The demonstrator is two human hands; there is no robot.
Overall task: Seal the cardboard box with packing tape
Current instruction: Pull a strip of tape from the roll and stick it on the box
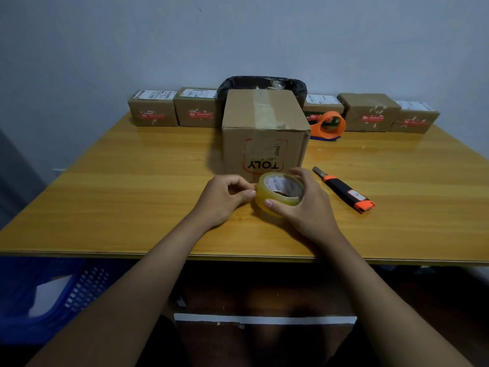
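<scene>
Right hand (304, 207) wraps the tape roll (280, 194) w/ thumb and fingers, steadying it just above the bench (105, 202). Left hand (225, 200) pinches at the roll's left edge, prob. hunting for the loose end so a strip can be pulled. Cardboard box (264, 133) sits right behind the roll, mid-bench, flaps down w/ old tape across top, close enough to reach. Utility knife (344, 190) lies near on the right, likely for cutting; orange tape dispenser (328, 125) is parked beside the box, unused.

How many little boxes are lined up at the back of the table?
5 little boxes: two left of the big box, at and; three right, at and. More may hide behind it.
</scene>
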